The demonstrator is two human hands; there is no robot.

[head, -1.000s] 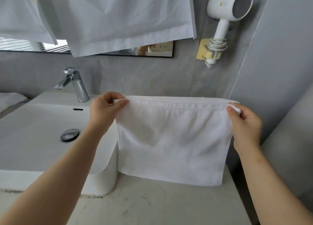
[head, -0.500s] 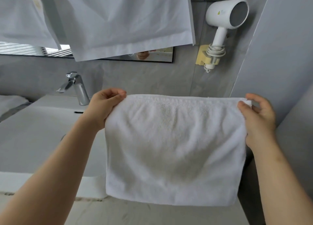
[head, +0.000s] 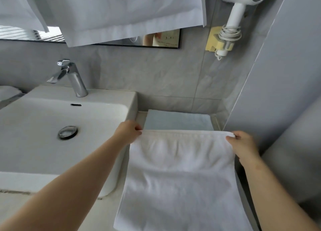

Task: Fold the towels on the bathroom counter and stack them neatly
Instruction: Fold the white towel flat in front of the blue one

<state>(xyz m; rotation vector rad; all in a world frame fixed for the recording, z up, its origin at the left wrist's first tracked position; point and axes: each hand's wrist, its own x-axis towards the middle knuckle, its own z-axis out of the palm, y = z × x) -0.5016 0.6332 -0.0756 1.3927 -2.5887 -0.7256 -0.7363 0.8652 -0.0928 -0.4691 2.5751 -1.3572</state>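
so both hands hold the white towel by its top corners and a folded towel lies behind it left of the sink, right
Not quite: the head view shows the folded towel behind the white towel lying right of the sink, not left.

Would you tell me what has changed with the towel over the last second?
The left hand and right hand have lowered the white towel toward the counter, uncovering a folded towel behind it. Their hold on its top corners is unchanged; the sink stayed put.

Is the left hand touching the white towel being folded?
Touching. The head view shows the left hand pinching the top left corner of the white towel.
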